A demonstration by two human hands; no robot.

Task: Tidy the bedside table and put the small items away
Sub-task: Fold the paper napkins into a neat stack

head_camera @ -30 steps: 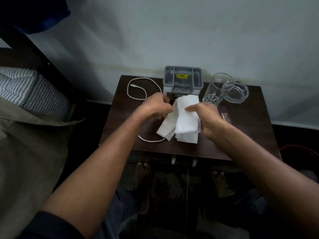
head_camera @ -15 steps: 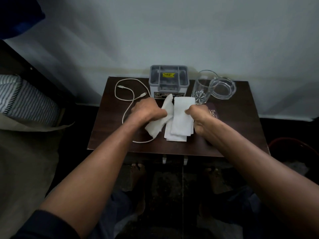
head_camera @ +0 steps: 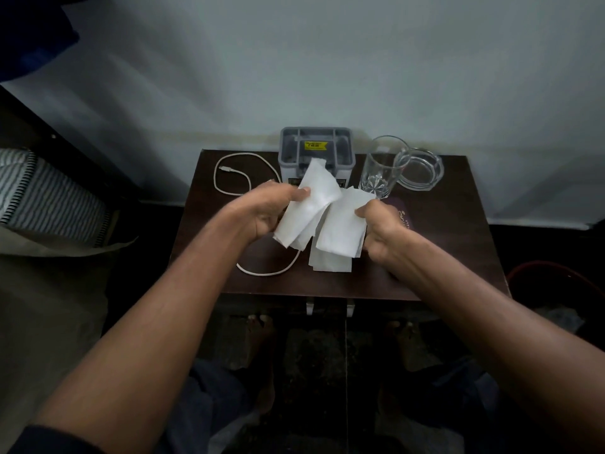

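Note:
Above the dark brown bedside table (head_camera: pixel 442 257), my left hand (head_camera: pixel 268 208) grips one white tissue (head_camera: pixel 311 201), lifted and tilted toward the grey organiser box (head_camera: pixel 316 149) at the back. My right hand (head_camera: pixel 386 224) pinches a second white tissue (head_camera: pixel 340 231) by its right edge. A third tissue (head_camera: pixel 329 265) lies flat on the table under them. A white charging cable (head_camera: pixel 235 178) loops at the back left and runs forward under my left hand.
A clear drinking glass (head_camera: pixel 379 172) and a glass ashtray (head_camera: pixel 420 168) stand at the back right. A dark purple booklet (head_camera: pixel 406 214) lies beside my right hand. A bed with a striped pillow (head_camera: pixel 49 194) is on the left; a red-rimmed bin (head_camera: pixel 556 273) on the right.
My left hand has pulled one tissue apart from the stack and raised it toward the organiser. The right hand keeps hold of the other tissue, slightly farther right.

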